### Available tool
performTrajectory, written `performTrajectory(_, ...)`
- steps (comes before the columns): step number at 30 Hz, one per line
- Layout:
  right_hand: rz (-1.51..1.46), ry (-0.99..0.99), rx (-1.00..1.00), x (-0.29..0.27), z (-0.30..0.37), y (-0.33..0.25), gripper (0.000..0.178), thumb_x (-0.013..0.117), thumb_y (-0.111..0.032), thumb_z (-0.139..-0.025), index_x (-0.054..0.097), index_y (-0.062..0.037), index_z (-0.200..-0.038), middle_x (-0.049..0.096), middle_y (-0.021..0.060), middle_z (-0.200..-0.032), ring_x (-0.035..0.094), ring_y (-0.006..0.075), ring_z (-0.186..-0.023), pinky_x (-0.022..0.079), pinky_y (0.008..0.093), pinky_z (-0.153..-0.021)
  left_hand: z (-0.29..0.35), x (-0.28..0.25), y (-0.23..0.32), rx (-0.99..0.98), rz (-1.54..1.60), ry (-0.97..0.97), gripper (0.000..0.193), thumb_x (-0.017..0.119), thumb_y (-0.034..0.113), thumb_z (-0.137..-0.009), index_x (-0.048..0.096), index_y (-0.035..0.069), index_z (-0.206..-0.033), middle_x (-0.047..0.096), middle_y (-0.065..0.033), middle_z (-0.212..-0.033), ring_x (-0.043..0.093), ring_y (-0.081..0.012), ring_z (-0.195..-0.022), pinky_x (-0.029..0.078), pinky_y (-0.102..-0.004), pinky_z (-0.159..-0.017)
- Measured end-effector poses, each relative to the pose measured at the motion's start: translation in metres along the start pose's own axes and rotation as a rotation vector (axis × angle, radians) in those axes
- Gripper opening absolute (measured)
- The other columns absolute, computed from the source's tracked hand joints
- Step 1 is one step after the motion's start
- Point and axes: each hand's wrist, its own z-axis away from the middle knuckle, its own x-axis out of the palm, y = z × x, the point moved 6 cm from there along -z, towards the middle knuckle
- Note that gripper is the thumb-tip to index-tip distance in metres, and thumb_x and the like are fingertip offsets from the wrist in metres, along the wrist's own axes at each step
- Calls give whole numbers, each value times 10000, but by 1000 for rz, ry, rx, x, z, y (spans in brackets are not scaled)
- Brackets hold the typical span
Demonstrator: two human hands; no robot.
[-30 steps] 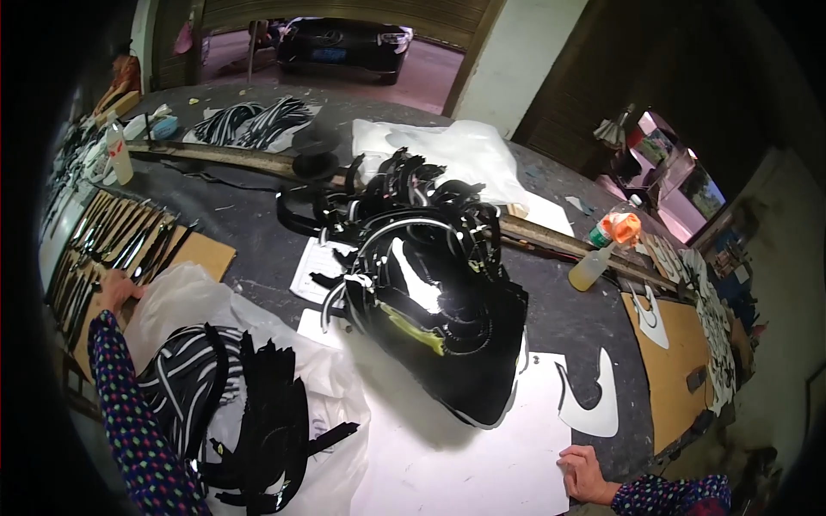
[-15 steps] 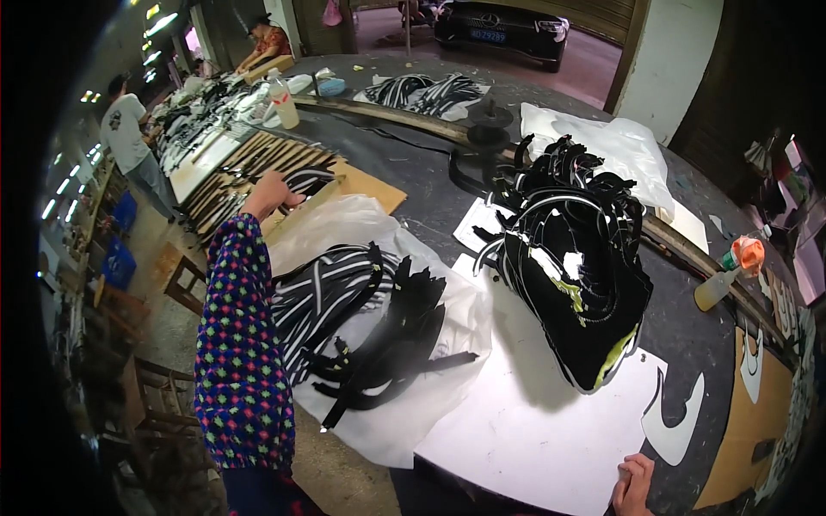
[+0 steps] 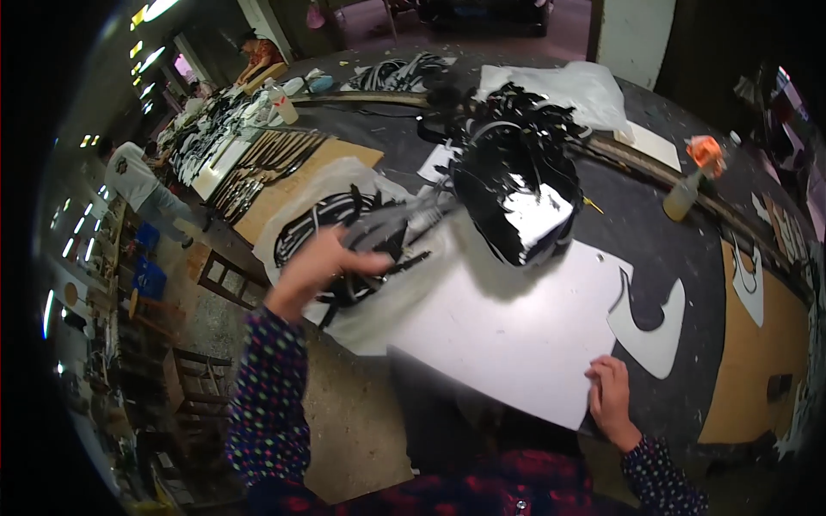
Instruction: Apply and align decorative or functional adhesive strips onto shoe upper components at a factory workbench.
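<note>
Dark worktable [image 3: 654, 232], black cutouts [image 3: 361, 236] under left hand [image 3: 323, 262]

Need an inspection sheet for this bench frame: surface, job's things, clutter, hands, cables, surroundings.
Surface: dark worktable, paint-flecked, brown board at the right.
Job's things: black cut pieces, blurred, on a white plastic bag; white sheet with a cut-out edge.
Clutter: glossy black pile of pieces; squeeze bottle with orange top; rows of black strips.
Hands: left hand on the black cut pieces; right hand pressing the white sheet's near edge.
Cables: nothing seen.
Surroundings: other people at far benches, stools, ceiling lights on the left.
</note>
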Motion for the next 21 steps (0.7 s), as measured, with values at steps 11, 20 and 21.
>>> performTrajectory(11,-36,8,-68,-5,0,-6,307,592,86,-729,574,-38,-1008,572,116,-1065,548,308,-949,417,395,-810,32,118,-110,366,-692,446,755,761,311,-782,440,73,-1423,493,-157,-1362,441,-342,-1288,283,-496,-1089)
performTrajectory(20,60,56,-122,-24,-14,9,303,639,34,-808,565,0,-1100,567,157,-1141,562,332,-1022,451,423,-890,-32,69,-139,180,-732,330,862,566,595,-887,284,118,-1547,308,-126,-1581,228,-304,-1485,96,-537,-1185)
performTrajectory(21,188,143,-139,-30,-20,13,322,652,12,-817,555,-1,-1123,564,159,-1160,560,331,-1038,453,419,-898,-33,69,-132,178,-731,337,875,561,608,-883,278,116,-1549,299,-135,-1584,229,-304,-1484,96,-541,-1184)
